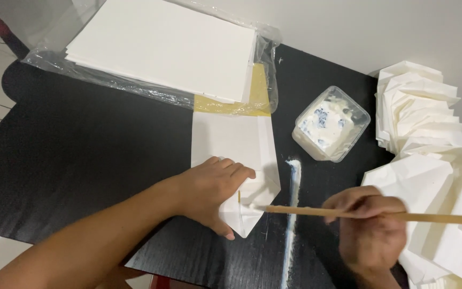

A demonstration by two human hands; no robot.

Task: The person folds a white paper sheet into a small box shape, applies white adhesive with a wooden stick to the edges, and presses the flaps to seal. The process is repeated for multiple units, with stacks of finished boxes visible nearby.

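Both hands are working glue onto a folded paper sheet on the black desk.

Left hand (212, 190) is lying flat, pinning the folded sheet (241, 155); right hand (372, 230) is gripping a wooden stick (316, 212), its tip on the flap; glue tub (330, 124) beyond.

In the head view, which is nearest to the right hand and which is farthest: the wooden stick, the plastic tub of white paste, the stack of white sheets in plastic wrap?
1. Wooden stick: held in the right hand, pointing left toward the folded paper.
2. Plastic tub of white paste: above the hand, further back on the black table.
3. Stack of white sheets: far top left, in clear wrap.
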